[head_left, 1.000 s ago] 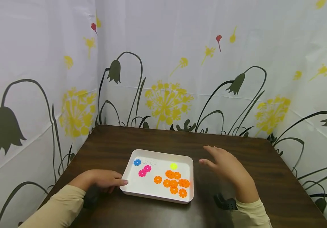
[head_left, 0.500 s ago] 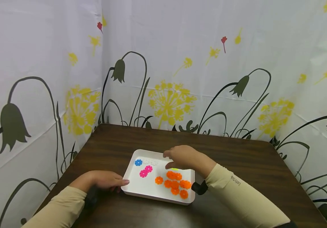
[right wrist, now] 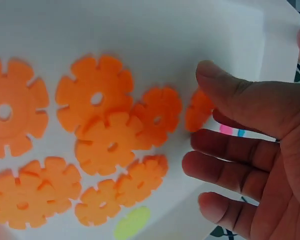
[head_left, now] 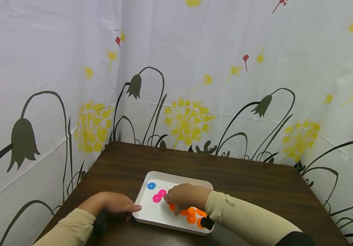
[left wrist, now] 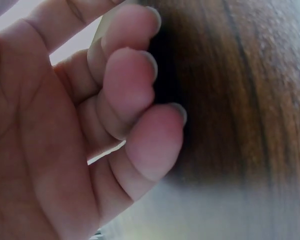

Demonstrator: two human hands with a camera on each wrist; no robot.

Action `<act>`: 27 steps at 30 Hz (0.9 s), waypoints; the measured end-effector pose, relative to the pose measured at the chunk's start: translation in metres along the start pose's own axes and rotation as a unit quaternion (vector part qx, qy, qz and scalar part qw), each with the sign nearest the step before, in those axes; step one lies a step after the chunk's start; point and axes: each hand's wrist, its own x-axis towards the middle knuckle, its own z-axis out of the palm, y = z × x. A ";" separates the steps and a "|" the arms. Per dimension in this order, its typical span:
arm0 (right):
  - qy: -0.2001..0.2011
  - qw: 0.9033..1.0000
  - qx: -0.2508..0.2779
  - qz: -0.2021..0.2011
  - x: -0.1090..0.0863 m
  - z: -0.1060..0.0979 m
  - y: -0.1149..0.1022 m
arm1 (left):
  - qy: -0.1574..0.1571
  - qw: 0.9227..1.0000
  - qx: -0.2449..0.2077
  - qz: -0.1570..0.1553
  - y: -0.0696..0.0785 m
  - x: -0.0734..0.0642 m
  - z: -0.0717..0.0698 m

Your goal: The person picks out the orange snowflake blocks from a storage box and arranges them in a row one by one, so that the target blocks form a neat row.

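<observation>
A shallow white tray (head_left: 155, 218) holds flat notched flower-shaped discs. My left hand (head_left: 118, 205) grips its left rim, thumb on top; in the left wrist view the other fingers (left wrist: 155, 145) are curled. My right hand (head_left: 184, 196) reaches down over the tray's middle, thumb and fingers apart beside the leftmost orange disc (right wrist: 197, 111). Several orange discs (head_left: 191, 218) lie overlapping at the tray's right. Two pink discs (head_left: 157, 198) and a blue disc (head_left: 151, 185) lie at the left, near faint white discs (head_left: 162, 185). The yellow disc (right wrist: 132, 223) shows only in the right wrist view.
The tray stands on a dark wooden table (head_left: 127, 160). A white curtain (head_left: 225, 41) with printed flowers hangs behind and on both sides. The right forearm (head_left: 244, 215) crosses above the tray's right side and covers part of it.
My right hand has come from right of the tray, over its back edge, down to the leftmost orange disc. The left hand keeps its hold. The head view has tilted up slightly.
</observation>
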 end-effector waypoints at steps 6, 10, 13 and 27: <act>0.013 1.000 0.005 -0.002 0.005 0.007 0.002 | 0.002 1.000 0.021 -0.004 0.005 0.000 -0.004; 0.019 0.999 0.043 0.009 0.007 0.012 0.003 | 0.004 1.000 0.028 -0.007 0.006 -0.001 -0.005; 0.019 0.999 0.039 0.000 0.006 0.014 0.002 | 0.003 1.000 0.027 -0.008 0.005 -0.002 -0.002; 0.317 0.893 0.320 -0.015 -0.089 -0.014 0.046 | -0.029 0.999 0.021 0.039 -0.030 0.021 0.001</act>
